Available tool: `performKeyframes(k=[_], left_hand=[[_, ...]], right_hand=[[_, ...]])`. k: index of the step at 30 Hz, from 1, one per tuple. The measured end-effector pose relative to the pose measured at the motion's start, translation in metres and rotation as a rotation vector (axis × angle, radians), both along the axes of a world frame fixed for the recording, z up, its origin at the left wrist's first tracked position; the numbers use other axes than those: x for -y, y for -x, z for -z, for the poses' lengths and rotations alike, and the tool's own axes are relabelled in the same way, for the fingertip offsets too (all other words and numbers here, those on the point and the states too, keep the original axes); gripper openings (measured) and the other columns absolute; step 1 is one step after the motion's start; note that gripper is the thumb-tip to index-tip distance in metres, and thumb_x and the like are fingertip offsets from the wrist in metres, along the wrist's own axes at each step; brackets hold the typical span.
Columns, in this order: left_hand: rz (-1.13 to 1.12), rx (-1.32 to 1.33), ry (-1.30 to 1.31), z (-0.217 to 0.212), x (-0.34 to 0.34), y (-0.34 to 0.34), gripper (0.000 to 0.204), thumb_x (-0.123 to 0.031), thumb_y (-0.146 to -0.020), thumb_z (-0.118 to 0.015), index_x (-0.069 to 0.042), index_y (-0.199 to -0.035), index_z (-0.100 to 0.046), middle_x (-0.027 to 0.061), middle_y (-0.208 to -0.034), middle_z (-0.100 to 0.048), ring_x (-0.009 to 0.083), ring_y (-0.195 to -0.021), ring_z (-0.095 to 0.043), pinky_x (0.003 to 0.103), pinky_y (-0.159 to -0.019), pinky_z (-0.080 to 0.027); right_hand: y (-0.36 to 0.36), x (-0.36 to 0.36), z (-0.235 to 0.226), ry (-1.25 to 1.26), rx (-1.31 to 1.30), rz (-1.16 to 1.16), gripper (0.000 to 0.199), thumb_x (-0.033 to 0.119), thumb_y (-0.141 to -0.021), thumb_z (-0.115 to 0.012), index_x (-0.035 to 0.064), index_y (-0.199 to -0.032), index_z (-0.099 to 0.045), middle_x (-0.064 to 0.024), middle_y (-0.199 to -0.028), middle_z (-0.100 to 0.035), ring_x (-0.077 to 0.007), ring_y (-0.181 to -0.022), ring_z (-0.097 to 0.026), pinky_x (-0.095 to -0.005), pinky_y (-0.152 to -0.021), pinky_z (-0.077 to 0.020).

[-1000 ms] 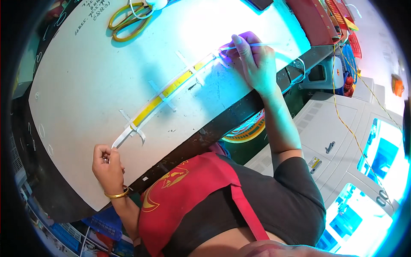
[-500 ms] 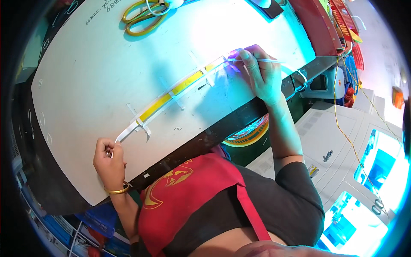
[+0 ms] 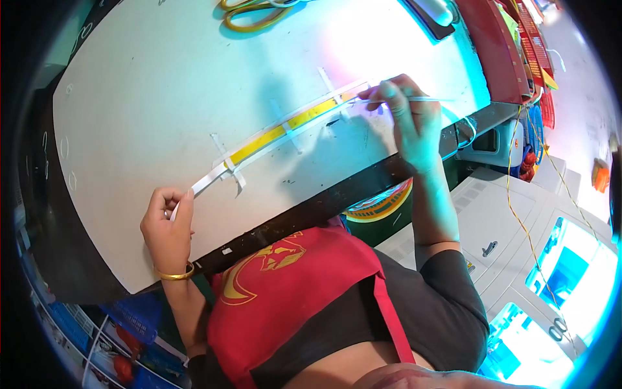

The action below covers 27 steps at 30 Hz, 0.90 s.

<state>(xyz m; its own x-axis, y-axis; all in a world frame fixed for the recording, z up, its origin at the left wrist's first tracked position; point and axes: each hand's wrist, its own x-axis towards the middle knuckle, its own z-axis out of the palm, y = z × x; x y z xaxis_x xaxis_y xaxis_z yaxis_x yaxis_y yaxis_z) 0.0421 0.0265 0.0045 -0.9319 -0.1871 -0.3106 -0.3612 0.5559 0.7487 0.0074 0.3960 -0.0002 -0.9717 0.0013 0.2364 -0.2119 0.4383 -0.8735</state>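
A long yellow strip [image 3: 258,146] with white edging lies slantwise across the white tabletop [image 3: 155,110]. Small pieces of clear or white tape [image 3: 238,176] cross it at several places. At its left end a white tail [image 3: 208,181] runs to my left hand [image 3: 168,227], which pinches it between thumb and curled fingers. My right hand [image 3: 411,120] is closed around a thin pale stick-like tool [image 3: 431,99], its back end jutting out to the right. The tool's front end is at the strip's right end; glare and my fingers partly hide the contact.
Yellow-handled scissors [image 3: 256,18] lie at the far edge. A dark flat object [image 3: 431,23] is at the far right, by a red box side [image 3: 489,52]. The table's dark front edge [image 3: 304,214] runs close to my red apron [image 3: 291,279]. Grey cabinets [image 3: 492,220] stand right.
The whole view has shifted, so the strip and scissors sit further right. My right hand's tool has moved slightly left along the strip. My left hand still pinches the white tail.
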Motion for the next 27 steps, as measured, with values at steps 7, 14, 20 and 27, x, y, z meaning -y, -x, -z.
performKeyframes(k=[7, 14, 20, 27], left_hand=[[0.014, -0.015, -0.016, 0.0, 0.0, 0.0, 0.012, -0.008, -0.087, -0.07, -0.002, -0.084, -0.06, -0.0009, -0.068, -0.057, 0.0034, -0.053, -0.048, 0.021, -0.041, -0.042], [0.031, -0.04, -0.044, -0.001, 0.002, 0.0, 0.012, -0.008, -0.087, -0.07, -0.001, -0.083, -0.06, -0.0014, -0.065, -0.056, 0.0032, -0.053, -0.048, 0.021, -0.043, -0.041], [0.032, -0.054, -0.067, -0.001, 0.001, -0.001, 0.013, -0.007, -0.086, -0.071, -0.001, -0.083, -0.06, -0.0016, -0.064, -0.055, 0.0032, -0.052, -0.047, 0.021, -0.043, -0.038], [0.062, -0.099, -0.065, 0.002, 0.001, 0.001, 0.013, -0.006, -0.086, -0.071, -0.001, -0.082, -0.059, -0.0007, -0.064, -0.057, 0.0032, -0.051, -0.048, 0.022, -0.045, -0.037]], right_hand=[[0.009, 0.037, 0.008, -0.454, -0.24, -0.135, 0.014, 0.018, -0.091, -0.066, 0.0053, -0.089, -0.063, -0.0064, -0.07, -0.062, -0.0246, -0.061, -0.064, -0.0348, -0.052, -0.0487], [0.006, 0.043, 0.008, -0.237, -0.052, -0.138, 0.015, 0.017, -0.092, -0.065, 0.004, -0.087, -0.061, -0.0079, -0.071, -0.062, -0.0264, -0.058, -0.062, -0.0356, -0.051, -0.048], [0.006, 0.052, 0.004, -0.493, -0.171, -0.168, 0.014, 0.016, -0.093, -0.064, 0.0025, -0.088, -0.061, -0.0092, -0.071, -0.061, -0.0263, -0.057, -0.062, -0.0362, -0.05, -0.0475], [0.007, 0.062, 0.004, -0.368, -0.16, -0.196, 0.013, 0.014, -0.094, -0.063, 0.0031, -0.086, -0.061, -0.0072, -0.072, -0.062, -0.0249, -0.059, -0.064, -0.0336, -0.053, -0.0491]])
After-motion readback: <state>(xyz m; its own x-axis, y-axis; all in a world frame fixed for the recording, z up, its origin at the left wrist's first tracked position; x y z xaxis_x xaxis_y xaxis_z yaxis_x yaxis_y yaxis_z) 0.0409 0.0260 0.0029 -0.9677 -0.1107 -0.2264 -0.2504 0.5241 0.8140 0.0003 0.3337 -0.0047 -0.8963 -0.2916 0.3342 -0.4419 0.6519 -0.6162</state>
